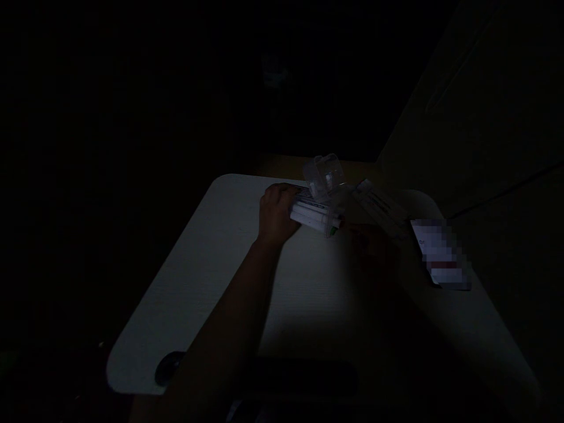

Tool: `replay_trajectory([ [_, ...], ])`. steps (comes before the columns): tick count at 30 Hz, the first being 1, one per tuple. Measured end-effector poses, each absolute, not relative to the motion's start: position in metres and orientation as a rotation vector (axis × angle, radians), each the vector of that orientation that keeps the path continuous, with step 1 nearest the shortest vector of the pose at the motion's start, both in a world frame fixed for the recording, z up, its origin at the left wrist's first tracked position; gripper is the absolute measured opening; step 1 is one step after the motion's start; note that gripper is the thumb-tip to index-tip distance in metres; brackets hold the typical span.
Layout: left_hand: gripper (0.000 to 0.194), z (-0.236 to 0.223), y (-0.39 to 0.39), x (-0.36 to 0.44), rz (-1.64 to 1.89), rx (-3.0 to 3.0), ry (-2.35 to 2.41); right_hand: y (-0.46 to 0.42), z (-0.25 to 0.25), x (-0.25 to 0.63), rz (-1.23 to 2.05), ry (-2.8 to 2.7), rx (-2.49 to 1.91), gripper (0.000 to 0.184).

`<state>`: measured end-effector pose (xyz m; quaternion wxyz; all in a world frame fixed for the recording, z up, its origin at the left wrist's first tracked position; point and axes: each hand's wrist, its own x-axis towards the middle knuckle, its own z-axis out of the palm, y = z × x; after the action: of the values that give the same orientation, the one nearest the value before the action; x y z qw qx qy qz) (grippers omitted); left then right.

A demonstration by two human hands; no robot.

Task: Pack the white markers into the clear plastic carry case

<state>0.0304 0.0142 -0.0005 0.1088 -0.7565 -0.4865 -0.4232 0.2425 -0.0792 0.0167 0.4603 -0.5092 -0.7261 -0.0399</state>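
Note:
My left hand (276,212) is wrapped around the end of a clear plastic case of white marker pens (311,217) on the pale table. The pens lie side by side, their ends pointing right; one tip shows green and another reddish. The case's clear lid (325,176) stands tilted open at the back. Just right of the pen ends is my right hand (372,247), in deep shadow. Its fingers are too dark to make out, so I cannot tell whether it touches the pens or holds anything.
A clear, flat packet with printing (381,205) lies slantwise behind my right hand. Farther right, a phone (443,255) with a lit, blurred-out screen rests on the white table (211,264). A dark round shape (168,368) is at the table's near left edge. The surroundings are very dark.

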Motion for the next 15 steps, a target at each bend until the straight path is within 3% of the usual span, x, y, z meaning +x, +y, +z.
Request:
replay_trajectory([
  [6, 0.042, -0.001, 0.015, 0.03, -1.262, -2.218, -1.412, -0.073, 0.009, 0.243, -0.142, -2.015, -1.16, 0.033],
  [12, 0.042, 0.0, 0.015, 0.03, -1.263, -2.212, -1.396, -0.066, 0.001, 0.257, -0.102, -1.953, -1.502, 0.029],
  [15, 0.043, 0.0, 0.015, 0.03, -1.259, -2.229, -1.424, -0.06, 0.002, 0.267, -0.133, -1.89, -1.61, 0.037],
])
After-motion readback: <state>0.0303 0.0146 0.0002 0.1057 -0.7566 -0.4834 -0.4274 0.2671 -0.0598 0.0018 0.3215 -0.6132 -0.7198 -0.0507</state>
